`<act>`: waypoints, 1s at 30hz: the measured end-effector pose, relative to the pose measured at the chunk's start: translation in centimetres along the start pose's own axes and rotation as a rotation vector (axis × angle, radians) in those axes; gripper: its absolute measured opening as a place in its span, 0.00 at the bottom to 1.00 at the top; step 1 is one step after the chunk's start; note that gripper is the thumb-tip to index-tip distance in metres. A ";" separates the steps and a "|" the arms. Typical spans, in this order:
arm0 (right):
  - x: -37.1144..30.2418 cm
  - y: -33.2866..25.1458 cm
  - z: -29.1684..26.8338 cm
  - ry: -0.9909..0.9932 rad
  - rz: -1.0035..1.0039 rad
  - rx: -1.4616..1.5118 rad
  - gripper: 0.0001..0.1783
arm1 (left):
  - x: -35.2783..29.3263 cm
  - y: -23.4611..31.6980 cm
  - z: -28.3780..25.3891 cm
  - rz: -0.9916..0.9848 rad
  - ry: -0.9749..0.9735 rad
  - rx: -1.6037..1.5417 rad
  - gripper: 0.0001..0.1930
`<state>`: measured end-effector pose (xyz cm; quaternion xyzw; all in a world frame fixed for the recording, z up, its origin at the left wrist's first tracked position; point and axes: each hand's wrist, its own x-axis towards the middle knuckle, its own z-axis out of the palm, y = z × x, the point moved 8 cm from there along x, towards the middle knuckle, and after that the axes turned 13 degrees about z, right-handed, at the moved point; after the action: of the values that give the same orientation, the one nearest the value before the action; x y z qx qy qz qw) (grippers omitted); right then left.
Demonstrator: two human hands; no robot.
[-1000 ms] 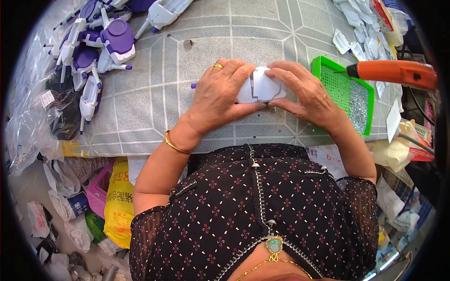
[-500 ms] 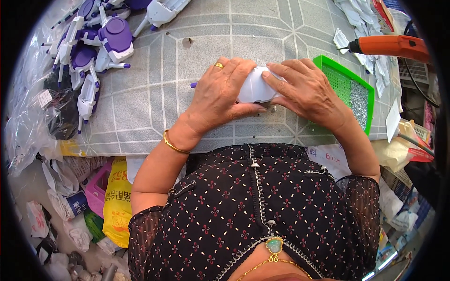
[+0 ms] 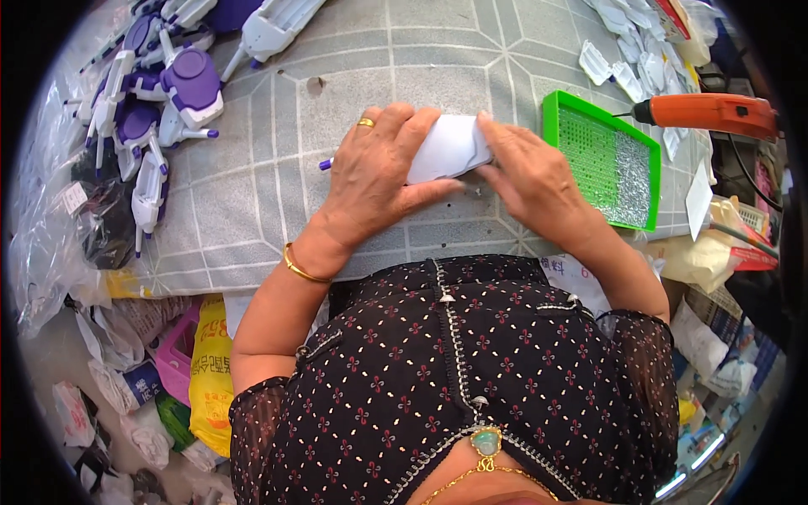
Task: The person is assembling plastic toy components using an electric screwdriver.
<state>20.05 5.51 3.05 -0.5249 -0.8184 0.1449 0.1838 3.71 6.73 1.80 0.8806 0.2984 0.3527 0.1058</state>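
Observation:
Between my hands is a white plastic casing [image 3: 453, 145] with a smooth upper face, low over the cloth-covered table. My left hand [image 3: 379, 164] wraps its left side, fingers over the far edge and thumb along the near edge. Past that hand's outer side pokes a purple-tipped rod [image 3: 326, 164], seemingly part of the same piece. My right hand [image 3: 535, 178] grips the casing's right end, its fingers bent against it. Both palms hide much of the piece, and its underside cannot be seen.
A green tray [image 3: 551, 126] of small silvery screws lies right of my hands. Beyond it rests an orange electric screwdriver [image 3: 715, 114], with white plastic parts [image 3: 648, 67] behind. Purple-and-white assemblies [image 3: 192, 80] pile up at the far left, beside clear plastic bags [image 3: 50, 202].
The casing has turned in my hands, now showing a flatter, broader face. My right hand has shifted its grip toward the right end. The whole view has moved slightly.

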 end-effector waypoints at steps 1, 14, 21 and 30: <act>-0.2 -0.2 0.2 0.009 0.016 -0.014 0.35 | 0.3 0.1 0.1 -0.015 -0.040 0.022 0.36; -11.4 7.6 -16.7 1.077 0.138 0.365 0.11 | 0.4 1.0 -0.1 -0.015 -0.038 0.112 0.34; -3.9 10.8 -13.9 0.718 0.285 0.823 0.31 | 1.0 1.1 0.5 -0.019 -0.039 0.103 0.34; -2.7 10.7 -12.4 0.650 0.250 1.023 0.23 | 1.0 0.8 0.7 -0.047 -0.054 0.075 0.34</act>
<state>35.34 7.99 9.06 -0.4795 -0.4797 0.3717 0.6338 5.13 6.75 2.17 0.8858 0.3290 0.3149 0.0887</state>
